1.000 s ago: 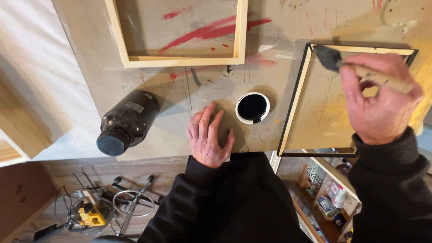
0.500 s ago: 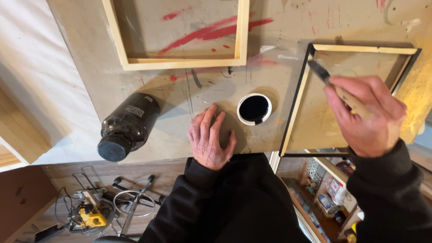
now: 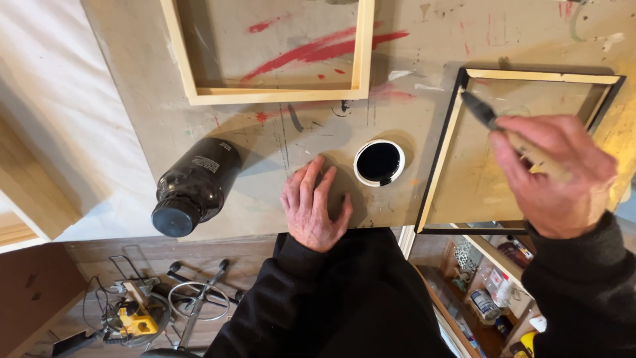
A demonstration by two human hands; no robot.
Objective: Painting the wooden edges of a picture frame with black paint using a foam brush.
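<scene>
My right hand (image 3: pixel 553 176) grips a paintbrush (image 3: pixel 481 111) whose dark bristles hover over the inside of a wooden frame (image 3: pixel 437 159) with black-painted outer edges, at the right of the tabletop. My left hand (image 3: pixel 315 205) lies flat, palm down, on the paint-stained board near the front edge. Just right of it stands a small white cup of black paint (image 3: pixel 378 162). A black bottle (image 3: pixel 193 187) with a dark cap lies on its side to the left of that hand.
A second, bare wooden frame (image 3: pixel 265 95) lies at the back over red paint smears. White sheeting (image 3: pixel 59 113) covers the left. Below the table edge are tools (image 3: pixel 139 318) on the floor and a shelf with jars (image 3: pixel 490 298).
My right hand has brought the brush down and left, from the frame's top edge to over its inside. The left hand has stayed flat on the board.
</scene>
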